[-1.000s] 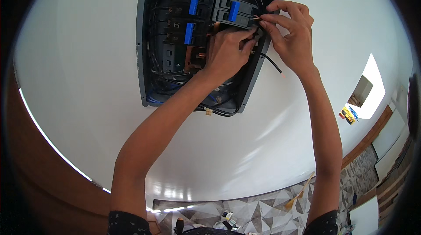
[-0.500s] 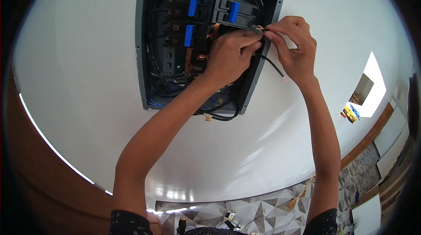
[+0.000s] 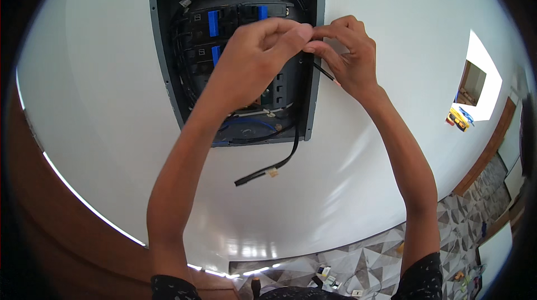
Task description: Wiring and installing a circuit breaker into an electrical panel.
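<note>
A grey metal breaker panel (image 3: pixel 321 6) is set in the white wall, with black breakers and blue switch handles (image 3: pixel 213 23) inside. At its right edge my left hand (image 3: pixel 260 56) and my right hand (image 3: pixel 353 56) meet fingertip to fingertip. Both are closed in a pinch on an electrical wire; the pinched part is mostly hidden by my fingers. A second black wire (image 3: pixel 324 73) pokes out past the frame just under my right hand, its tip near the palm. My left hand and forearm cover the middle of the panel.
Black cable (image 3: pixel 251 178) with a pale tag (image 3: pixel 272 172) hangs out over the panel's lower edge. Far right, a yellow tool (image 3: pixel 457 119) lies by a wall opening (image 3: pixel 471 86). Small items (image 3: pixel 330 279) lie on the patterned tile floor (image 3: pixel 363 263) below.
The view has shifted, so the panel appears farther left. My left hand has turned, thumb now uppermost, and come up off the breakers. The tagged cable now hangs lower. Copper strands seen earlier are hidden.
</note>
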Tool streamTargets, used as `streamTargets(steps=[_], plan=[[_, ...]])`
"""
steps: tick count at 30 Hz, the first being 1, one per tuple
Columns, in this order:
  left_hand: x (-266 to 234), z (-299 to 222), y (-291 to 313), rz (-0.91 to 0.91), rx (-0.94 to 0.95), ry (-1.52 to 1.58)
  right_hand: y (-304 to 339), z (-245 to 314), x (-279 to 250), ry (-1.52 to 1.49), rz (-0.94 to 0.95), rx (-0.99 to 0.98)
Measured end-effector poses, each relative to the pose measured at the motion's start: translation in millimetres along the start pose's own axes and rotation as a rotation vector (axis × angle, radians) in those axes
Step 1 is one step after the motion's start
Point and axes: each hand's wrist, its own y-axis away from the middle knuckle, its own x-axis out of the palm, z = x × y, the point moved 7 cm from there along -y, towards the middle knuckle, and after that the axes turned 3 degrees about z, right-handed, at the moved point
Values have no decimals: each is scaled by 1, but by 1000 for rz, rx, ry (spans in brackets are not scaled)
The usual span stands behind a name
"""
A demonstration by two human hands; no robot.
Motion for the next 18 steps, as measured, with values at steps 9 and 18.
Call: streamTargets(steps=[9, 18], plan=[[1, -19, -22, 153, 24, -602, 2, -9, 1, -98, -26, 137], [0, -20, -30, 159, -149, -597, 11, 10, 7, 206, -135, 59]])
